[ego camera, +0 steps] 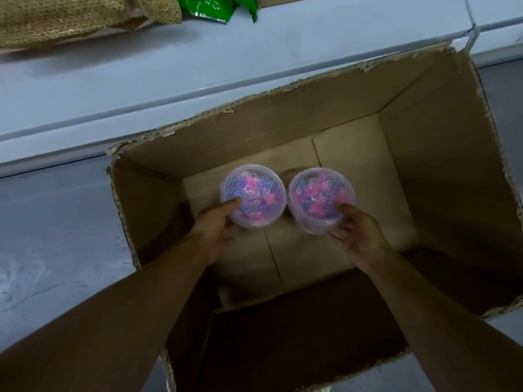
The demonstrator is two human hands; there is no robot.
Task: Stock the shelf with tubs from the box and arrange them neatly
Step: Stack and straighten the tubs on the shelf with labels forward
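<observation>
Two clear round tubs filled with pink, purple and blue pieces are inside a large open cardboard box [441, 154]. My left hand [218, 224] grips the left tub [252, 193] at its near edge, thumb on the lid. My right hand [358, 232] grips the right tub [321, 198] the same way. The tubs sit side by side, almost touching, over the box's bare cardboard bottom. Whether they rest on the bottom or are lifted I cannot tell. The white shelf [113, 80] runs along the far side of the box.
A woven straw-coloured bag [70, 18] and a green foil packet [215, 8] lie on the shelf at top left. The box stands on a grey floor [56, 236], its torn rim close against the shelf's front lip.
</observation>
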